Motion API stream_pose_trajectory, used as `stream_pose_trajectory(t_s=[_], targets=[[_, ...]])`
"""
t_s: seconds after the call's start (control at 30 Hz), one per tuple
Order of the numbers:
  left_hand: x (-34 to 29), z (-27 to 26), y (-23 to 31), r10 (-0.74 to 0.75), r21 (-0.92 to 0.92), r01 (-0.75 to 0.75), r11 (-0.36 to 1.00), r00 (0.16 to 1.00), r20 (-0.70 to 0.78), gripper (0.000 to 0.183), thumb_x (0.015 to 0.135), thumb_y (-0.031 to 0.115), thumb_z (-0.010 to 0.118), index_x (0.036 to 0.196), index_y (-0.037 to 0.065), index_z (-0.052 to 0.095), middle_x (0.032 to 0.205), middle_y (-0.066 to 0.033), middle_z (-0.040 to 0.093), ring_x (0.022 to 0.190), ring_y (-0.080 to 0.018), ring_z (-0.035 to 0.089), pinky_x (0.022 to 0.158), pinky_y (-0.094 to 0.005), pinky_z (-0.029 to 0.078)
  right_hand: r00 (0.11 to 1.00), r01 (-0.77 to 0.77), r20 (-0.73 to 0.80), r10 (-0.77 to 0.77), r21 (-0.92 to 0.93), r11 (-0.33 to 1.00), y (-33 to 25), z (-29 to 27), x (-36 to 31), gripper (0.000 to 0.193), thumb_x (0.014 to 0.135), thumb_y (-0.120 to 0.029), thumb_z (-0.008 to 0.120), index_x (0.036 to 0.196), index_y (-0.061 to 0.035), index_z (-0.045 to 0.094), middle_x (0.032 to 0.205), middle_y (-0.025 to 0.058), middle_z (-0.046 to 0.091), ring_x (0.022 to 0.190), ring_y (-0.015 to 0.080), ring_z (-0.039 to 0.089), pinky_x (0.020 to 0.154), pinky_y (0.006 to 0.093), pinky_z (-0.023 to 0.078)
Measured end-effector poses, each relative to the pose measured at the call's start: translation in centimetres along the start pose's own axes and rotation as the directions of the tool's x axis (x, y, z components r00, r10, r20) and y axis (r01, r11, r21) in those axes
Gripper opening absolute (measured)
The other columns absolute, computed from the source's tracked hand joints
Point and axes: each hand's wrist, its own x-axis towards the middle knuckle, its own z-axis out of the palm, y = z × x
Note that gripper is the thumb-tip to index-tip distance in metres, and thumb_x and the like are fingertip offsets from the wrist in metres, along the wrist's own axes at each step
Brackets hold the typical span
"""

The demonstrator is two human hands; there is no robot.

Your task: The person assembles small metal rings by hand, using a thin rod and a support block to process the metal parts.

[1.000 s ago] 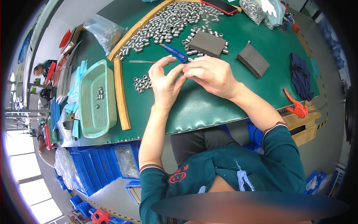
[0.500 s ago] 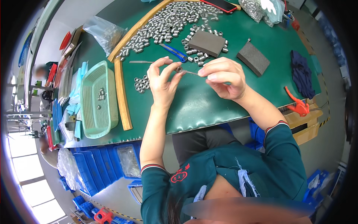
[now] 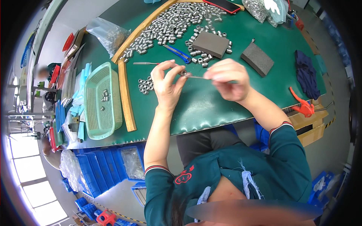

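Note:
My left hand [image 3: 167, 86] is raised over the green table, pinching a small metal sleeve [image 3: 183, 72] between thumb and forefinger, its round opening showing. My right hand [image 3: 230, 80], smeared by motion, is closed on the outer end of a thin metal rod [image 3: 199, 77]. The rod's other end lies close to the sleeve; whether it enters the bore I cannot tell. Beside my left wrist is a small cluster of metal sleeves [image 3: 144, 86]. Beyond my hands lie a blue utility knife [image 3: 180, 54] and a slim flat metal tool [image 3: 145, 63].
A large pile of metal sleeves [image 3: 166, 28] lies inside a wooden border [image 3: 127, 98]. Left of it stands a green basket [image 3: 117, 122] holding several sleeves. A brown-grey block [image 3: 210, 44], a dark block [image 3: 257, 58], dark cloth [image 3: 306, 75] and an orange-handled tool [image 3: 302, 105] are rightward.
My right hand has moved slightly to the right and blurred, and the rod lies flatter. My left hand still pinches the sleeve. The whole view has shifted a little.

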Motion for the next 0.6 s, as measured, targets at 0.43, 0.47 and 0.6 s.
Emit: stream_pose_trajectory(t_s=[0.43, 0.47, 0.6], targets=[[0.1, 0.1, 0.3, 0.037, -0.007, -0.037, 0.999, 0.999, 0.014, 0.034, 0.061, 0.013, 0.081, 0.092, 0.012, 0.067, 0.091, -0.0025, 0.059, 0.095, -0.0226, 0.058, 0.084, -0.0369, 0.042, 0.994, 0.030, 0.108, -0.013, -0.159, 0.987, 0.5, 0.6, 0.5, 0.029, 0.069, -0.004, 0.075, 0.095, -0.0089, 0.061, 0.086, 0.0050, 0.066, 0.074, 0.0212, 0.065, 0.065, 0.0313, 0.053], [0.1, 0.2, 0.4, 0.039, -0.009, -0.039, 0.999, 0.999, 0.015, 0.034, 0.061, 0.013, 0.081, 0.092, 0.012, 0.067, 0.091, -0.0025, 0.059, 0.095, -0.0226, 0.058, 0.084, -0.0369, 0.042, 0.994, 0.030, 0.107, -0.013, -0.162, 0.986, 0.7, 0.7, 0.2, 0.029, 0.069, -0.004, 0.075, 0.095, -0.0089, 0.061, 0.086, 0.0050, 0.066, 0.074, 0.0212, 0.065, 0.065, 0.0313, 0.053], [0.2, 0.1, 0.4, 0.084, 0.054, -0.087, 0.995, 0.996, 0.042, 0.032, 0.061, 0.015, 0.081, 0.090, 0.012, 0.066, 0.090, -0.0028, 0.058, 0.093, -0.0227, 0.057, 0.084, -0.0374, 0.042, 1.000, -0.028, -0.008, 0.029, 0.027, 0.999, 0.3, 0.2, 0.0, 0.026, 0.074, 0.001, 0.072, 0.095, -0.0064, 0.060, 0.086, 0.0072, 0.066, 0.075, 0.0216, 0.066, 0.066, 0.0316, 0.053]])
